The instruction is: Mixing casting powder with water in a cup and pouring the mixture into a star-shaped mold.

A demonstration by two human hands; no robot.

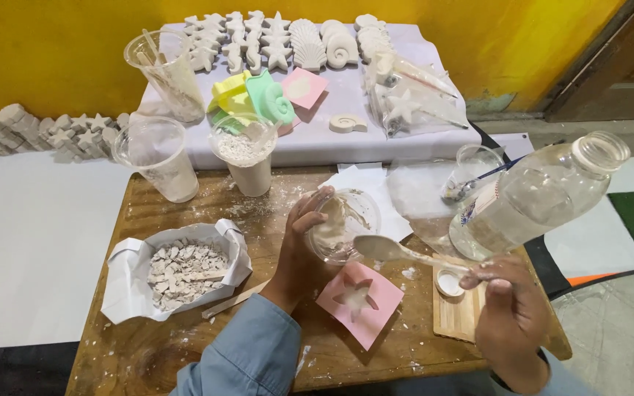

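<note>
The left hand [304, 242] reaches forward from a blue sleeve [247, 359], fingers curled around in a grip, thumb side up. The right hand [508, 312] (seen from the back) sits lower and nearer, fingers pinched closed, knuckles dusted white, wrist bent inward.

A yellow wall [60, 51] fills the top, from 10 to 1 o'clock. At 2 o'clock stands a brown wooden door [618, 66]. The grey floor [610, 330] shows at 4 o'clock. A wooden bench [148, 352], dusted white, occupies the centre.
</note>
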